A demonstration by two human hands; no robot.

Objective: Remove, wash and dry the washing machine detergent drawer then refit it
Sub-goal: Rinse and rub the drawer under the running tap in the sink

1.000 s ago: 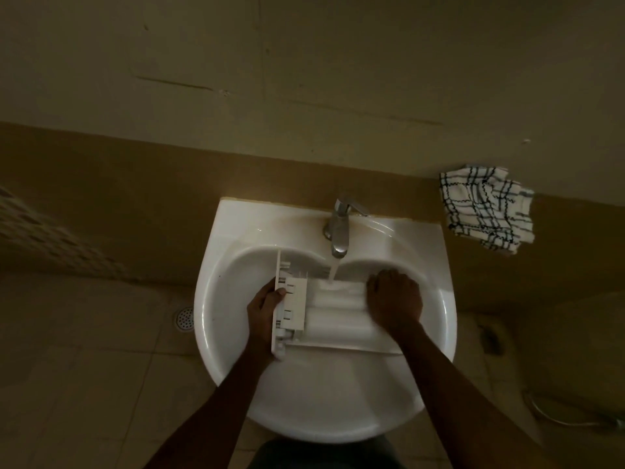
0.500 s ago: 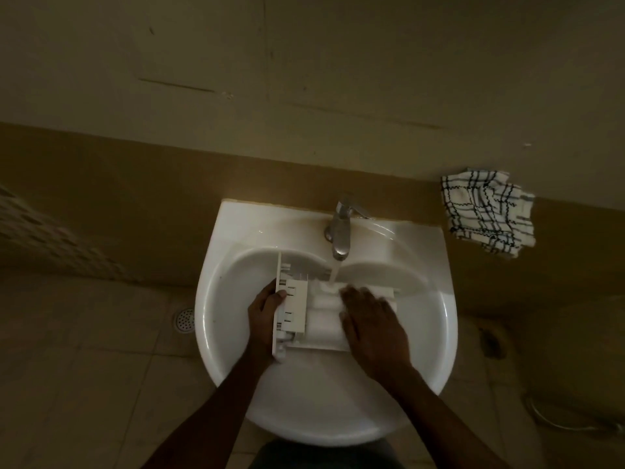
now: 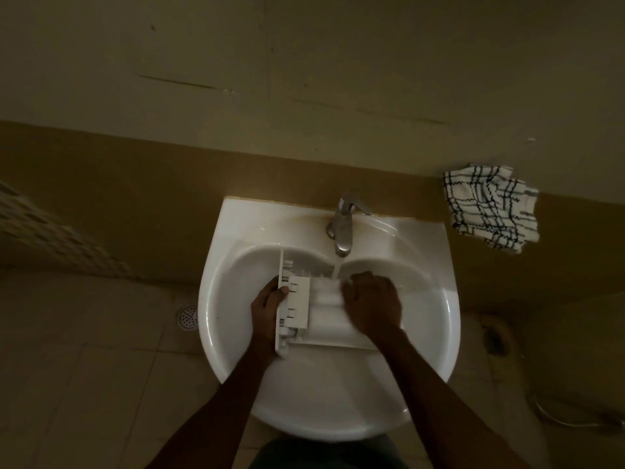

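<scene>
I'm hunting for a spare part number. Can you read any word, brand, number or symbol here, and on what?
No text here can be read.
detergent drawer: a few short dark marks on its white panel, too small and dim to tell if they are writing.
tap: no brand visible.
checked cloth: woven pattern only, no label visible.

The detergent drawer (image 3: 297,301), gripped by the left hand (image 3: 267,309) and partly covered by the right hand (image 3: 372,306), spans the middle of the basin (image 3: 338,418); the tap (image 3: 343,228) overhangs its far side. The bowl's near half lies open.
</scene>
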